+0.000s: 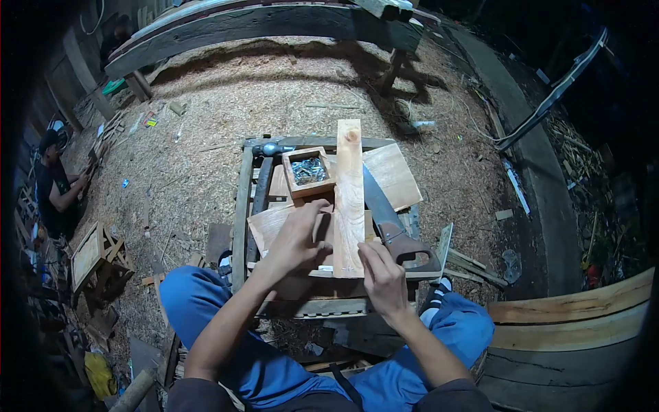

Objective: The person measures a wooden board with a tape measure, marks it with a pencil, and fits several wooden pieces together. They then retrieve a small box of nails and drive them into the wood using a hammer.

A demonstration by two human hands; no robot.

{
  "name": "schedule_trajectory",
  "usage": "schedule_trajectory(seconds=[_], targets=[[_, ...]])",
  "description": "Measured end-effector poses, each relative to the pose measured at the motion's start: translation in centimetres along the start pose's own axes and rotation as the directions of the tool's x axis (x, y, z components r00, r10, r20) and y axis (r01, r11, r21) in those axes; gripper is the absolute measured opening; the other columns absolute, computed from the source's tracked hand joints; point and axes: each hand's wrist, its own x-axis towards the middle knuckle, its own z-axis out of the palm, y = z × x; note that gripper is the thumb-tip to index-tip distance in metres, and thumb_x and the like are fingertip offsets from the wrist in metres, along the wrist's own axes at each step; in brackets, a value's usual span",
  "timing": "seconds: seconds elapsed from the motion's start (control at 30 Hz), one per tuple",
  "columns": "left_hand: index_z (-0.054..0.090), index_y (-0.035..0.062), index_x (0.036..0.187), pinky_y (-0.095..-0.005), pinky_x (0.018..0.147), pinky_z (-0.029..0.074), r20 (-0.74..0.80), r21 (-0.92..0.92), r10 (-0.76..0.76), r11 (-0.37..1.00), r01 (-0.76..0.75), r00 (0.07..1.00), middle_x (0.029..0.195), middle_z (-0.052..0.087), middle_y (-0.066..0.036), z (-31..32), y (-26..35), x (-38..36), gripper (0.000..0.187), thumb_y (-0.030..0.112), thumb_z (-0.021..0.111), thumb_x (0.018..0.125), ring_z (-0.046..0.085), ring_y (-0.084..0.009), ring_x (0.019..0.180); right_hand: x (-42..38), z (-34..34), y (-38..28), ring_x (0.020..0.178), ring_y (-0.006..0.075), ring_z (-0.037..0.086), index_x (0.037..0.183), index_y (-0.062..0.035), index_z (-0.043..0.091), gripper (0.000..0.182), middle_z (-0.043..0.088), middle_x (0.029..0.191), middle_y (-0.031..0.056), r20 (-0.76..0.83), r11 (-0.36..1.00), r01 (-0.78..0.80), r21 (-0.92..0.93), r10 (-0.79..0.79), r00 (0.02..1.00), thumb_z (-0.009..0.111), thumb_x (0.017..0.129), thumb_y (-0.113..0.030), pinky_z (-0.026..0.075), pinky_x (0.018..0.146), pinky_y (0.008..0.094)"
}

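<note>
A pale wooden plank [349,199] with a knot near its far end lies lengthwise over a low slatted work stand [241,206]. My right hand [384,278] has its fingers curled against the plank's near right edge. My left hand [296,237] is just left of the plank, thumb and fingers apart, with nothing seen between them. Beyond it is a small square wooden box [289,177] holding many nails [309,172]. A hammer [261,185] lies at the left of the stand. To the right is a handsaw [384,220], partly under the plank, beside a thin wooden sheet [393,175].
Wood shavings [226,89] cover the ground. A long heavy bench [268,26] crosses the far side. At the left another person [58,185] sits near a small wooden stool [89,257]. Wide boards [570,309] lie at the lower right.
</note>
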Motion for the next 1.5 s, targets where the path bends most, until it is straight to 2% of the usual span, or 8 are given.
schedule_trajectory(seconds=[0.13,0.37,0.7,0.77,1.0,1.3,1.43,1.5], targets=[[0.046,0.0035,0.141,-0.0474,0.101,0.052,0.010,-0.186,-0.117,0.975,0.117,0.993,0.130,0.061,-0.024,-0.4,0.2,-0.3,0.075,0.008,0.088,0.078,0.062,-0.0431,0.119,0.2,-0.1,-0.7,0.094,0.0363,0.074,0.119,0.0004,0.072,0.028,0.072,0.109,0.0179,-0.035,1.000,0.023,0.017,-0.022,0.999,0.071,0.091,0.004,0.060,0.075,0.0421],[0.048,0.0024,0.134,-0.0338,0.082,0.058,0.014,-0.357,-0.114,0.927,0.111,0.993,0.112,0.063,-0.014,-0.9,0.9,-0.9,0.057,-0.001,0.080,0.087,0.067,-0.0219,0.101,1.0,-1.8,-0.7,0.090,0.0327,0.076,0.119,-0.0010,0.074,0.034,0.074,0.109,0.0165,-0.121,0.994,0.082,-0.067,-0.089,0.989,0.073,0.086,0.007,0.060,0.070,0.0395],[0.056,0.0006,0.129,-0.0336,0.097,0.057,0.030,-0.465,-0.057,0.883,0.065,0.998,0.116,0.065,-0.010,-2.0,3.4,-1.6,0.047,-0.008,0.075,0.087,0.070,-0.0203,0.109,-0.3,-3.3,-2.4,0.080,0.0282,0.074,0.119,0.0004,0.075,0.039,0.074,0.106,0.0138,-0.211,0.968,0.150,-0.200,-0.192,0.958,0.072,0.081,0.009,0.058,0.067,0.0371],[0.058,0.0028,0.131,-0.0334,0.096,0.059,0.026,-0.402,0.064,0.914,-0.048,0.998,0.119,0.070,-0.012,-2.4,3.9,-1.6,0.050,-0.011,0.071,0.085,0.072,-0.0210,0.110,-0.4,-3.9,-2.6,0.080,0.0280,0.074,0.120,0.0007,0.074,0.041,0.074,0.106,0.0134,-0.210,0.964,0.158,-0.212,-0.203,0.956,0.073,0.079,0.009,0.058,0.068,0.0362],[0.060,0.0038,0.130,-0.0338,0.096,0.058,0.043,-0.389,0.039,0.921,-0.020,0.998,0.114,0.072,-0.011,-3.1,4.8,-2.2,0.052,-0.011,0.073,0.082,0.073,-0.0207,0.105,-0.6,-4.4,-3.6,0.079,0.0273,0.073,0.119,0.0006,0.075,0.041,0.074,0.104,0.0132,-0.207,0.964,0.137,-0.229,-0.186,0.961,0.074,0.078,0.008,0.056,0.067,0.0349],[0.062,0.0062,0.127,-0.0438,0.076,0.057,0.060,-0.065,0.250,0.967,-0.246,0.966,0.095,0.074,-0.014,-3.9,5.6,-2.9,0.052,-0.002,0.074,0.078,0.074,-0.0333,0.090,-0.8,-3.1,-4.6,0.087,0.0305,0.075,0.112,0.0019,0.076,0.026,0.075,0.105,0.0172,-0.316,0.989,-0.002,-0.151,-0.046,0.948,0.071,0.087,0.009,0.060,0.074,0.0381],[0.061,0.0089,0.131,-0.0474,0.070,0.055,0.039,-0.024,0.232,0.973,-0.231,0.972,0.085,0.072,-0.015,-4.1,6.6,-3.1,0.055,0.000,0.072,0.078,0.074,-0.0353,0.082,-1.4,-2.9,-4.7,0.090,0.0302,0.075,0.113,0.0024,0.076,0.025,0.075,0.106,0.0176,-0.318,0.997,-0.040,-0.062,0.018,0.948,0.070,0.089,0.008,0.060,0.075,0.0378],[0.061,0.0116,0.133,-0.0506,0.065,0.054,0.201,0.205,0.129,0.964,-0.171,0.971,0.076,0.070,-0.017,-4.0,7.1,-3.4,0.055,0.004,0.070,0.079,0.072,-0.0379,0.074,-2.3,-2.5,-4.7,0.092,0.0302,0.074,0.112,0.0028,0.076,0.023,0.075,0.106,0.0179,-0.326,0.997,-0.082,-0.017,0.072,0.943,0.070,0.090,0.008,0.060,0.078,0.0376]])
